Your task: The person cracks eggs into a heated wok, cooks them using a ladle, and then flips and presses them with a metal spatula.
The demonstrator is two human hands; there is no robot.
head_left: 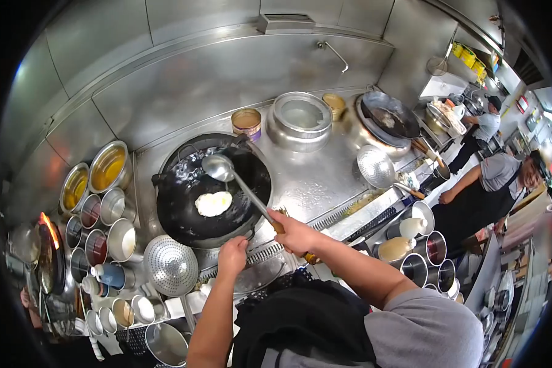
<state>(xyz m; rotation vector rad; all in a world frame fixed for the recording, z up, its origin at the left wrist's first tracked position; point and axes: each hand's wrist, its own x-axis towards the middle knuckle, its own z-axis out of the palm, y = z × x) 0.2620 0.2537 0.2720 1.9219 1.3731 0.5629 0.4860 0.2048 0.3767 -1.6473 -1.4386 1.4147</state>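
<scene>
A large black wok (178,218) sits on the stove in front of me. A fried egg (213,204), white with a little yellow, lies on its dark inner surface. My right hand (293,234) is wrapped round the wooden handle of a metal ladle (219,167). The ladle's bowl is over the far side of the wok, above and apart from the egg. My left hand (232,254) is closed at the wok's near rim, on its small loop handle, which the fingers partly hide.
A perforated strainer (171,265) rests left of my left arm, near several metal containers and oil bowls (108,165). A lidless metal pot (302,119) and a second wok (389,115) stand to the right. Flame (49,230) rises far left. Two people (481,190) stand at right.
</scene>
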